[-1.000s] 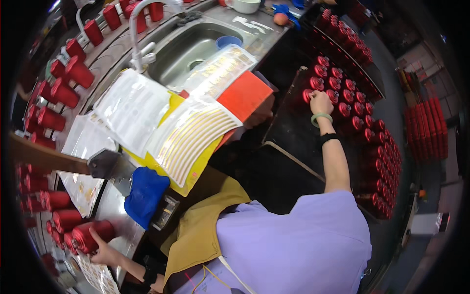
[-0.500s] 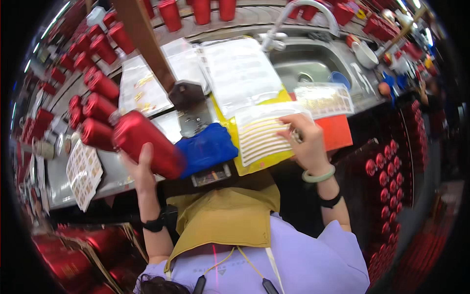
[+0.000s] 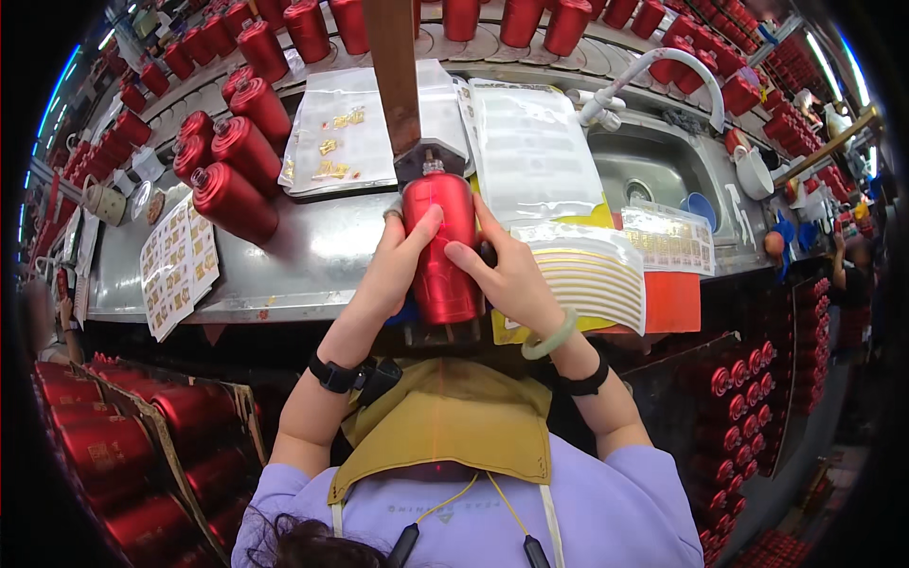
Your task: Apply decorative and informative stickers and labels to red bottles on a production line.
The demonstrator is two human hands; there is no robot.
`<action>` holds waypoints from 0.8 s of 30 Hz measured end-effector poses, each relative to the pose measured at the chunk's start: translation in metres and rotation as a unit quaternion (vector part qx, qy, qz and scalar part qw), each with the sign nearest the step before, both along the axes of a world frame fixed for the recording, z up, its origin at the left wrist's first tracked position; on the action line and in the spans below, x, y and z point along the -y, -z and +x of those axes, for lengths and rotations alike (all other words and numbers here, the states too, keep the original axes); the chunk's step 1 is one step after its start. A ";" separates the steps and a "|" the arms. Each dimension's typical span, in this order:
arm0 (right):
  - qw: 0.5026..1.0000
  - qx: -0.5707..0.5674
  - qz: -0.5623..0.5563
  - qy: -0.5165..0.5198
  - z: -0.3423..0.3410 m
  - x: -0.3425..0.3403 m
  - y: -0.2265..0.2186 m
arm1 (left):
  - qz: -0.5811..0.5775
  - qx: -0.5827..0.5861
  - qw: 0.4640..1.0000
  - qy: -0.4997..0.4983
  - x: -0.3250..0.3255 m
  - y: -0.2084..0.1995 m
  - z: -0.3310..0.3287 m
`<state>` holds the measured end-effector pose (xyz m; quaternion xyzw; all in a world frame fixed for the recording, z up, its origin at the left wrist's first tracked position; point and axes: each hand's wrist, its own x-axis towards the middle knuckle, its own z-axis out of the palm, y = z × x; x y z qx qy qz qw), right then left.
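A glossy red bottle (image 3: 445, 298) with a narrow clear neck lies in front of me, its neck pointing away. My left hand (image 3: 390, 260) is closed round its left side, the thumb on the upper face. On the other side my right hand (image 3: 516, 284) grips it too, thumb on the surface and fingers along the edge. Just right of that hand is a sheet of curved gold-edged strips (image 3: 592, 284). Ahead on the left, small gold pieces lie on a white sheet (image 3: 365, 123). What supports the bottle is mostly hidden under it.
Several red bottles (image 3: 237, 213) stand to the left on the steel counter (image 3: 312, 270). A wooden post (image 3: 393, 71) rises past the bottle's neck. Right of it are a white-covered stack (image 3: 535, 151), a sink (image 3: 620, 156) and a faucet (image 3: 653, 62). More bottles line the conveyor (image 3: 445, 47) behind.
The red bottle has come from the left to the middle in my left hand. My right hand has left the strip sheet and now grips the bottle. The view has turned.
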<state>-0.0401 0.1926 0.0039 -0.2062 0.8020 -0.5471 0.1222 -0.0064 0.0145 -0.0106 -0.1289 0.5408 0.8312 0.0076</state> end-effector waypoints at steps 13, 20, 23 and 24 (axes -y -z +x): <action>0.862 -0.376 0.312 -0.135 -0.104 -0.055 0.037 | -0.385 -0.096 0.918 -0.019 -0.007 0.001 0.022; 0.839 -0.386 0.350 -0.159 -0.105 -0.041 0.049 | -0.386 -0.105 0.916 -0.036 -0.008 -0.003 0.023; 0.824 -0.400 0.376 -0.140 -0.103 -0.033 0.052 | -0.388 -0.101 0.915 -0.037 -0.007 0.000 0.022; 0.824 -0.401 0.376 -0.140 -0.102 -0.033 0.052 | -0.391 -0.104 0.914 -0.041 -0.008 0.000 0.023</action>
